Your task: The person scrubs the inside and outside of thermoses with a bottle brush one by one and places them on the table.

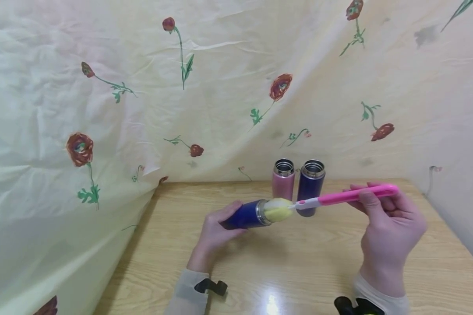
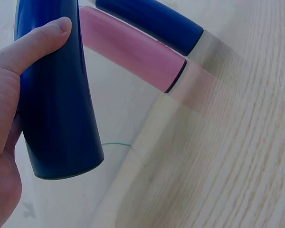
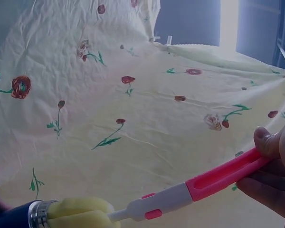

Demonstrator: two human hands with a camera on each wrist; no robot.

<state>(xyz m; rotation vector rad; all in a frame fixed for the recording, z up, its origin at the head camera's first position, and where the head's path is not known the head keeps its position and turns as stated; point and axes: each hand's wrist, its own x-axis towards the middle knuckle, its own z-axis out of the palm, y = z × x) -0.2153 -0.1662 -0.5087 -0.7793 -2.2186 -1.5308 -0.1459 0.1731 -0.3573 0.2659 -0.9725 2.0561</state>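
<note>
My left hand grips a dark blue thermos bottle, its thumb laid along the side in the left wrist view. The bottle is tilted nearly flat, with its steel mouth toward the right. A bottle brush with a pink and white handle is held by my right hand near the handle's end, between thumb and fingers. Its yellow and white sponge head sits at the bottle's mouth, mostly outside; any part inside the bottle is hidden.
Behind the hands a pink bottle and a second dark blue bottle stand upright and lidless on the wooden table. A pale cloth with printed flowers hangs along the back and left side.
</note>
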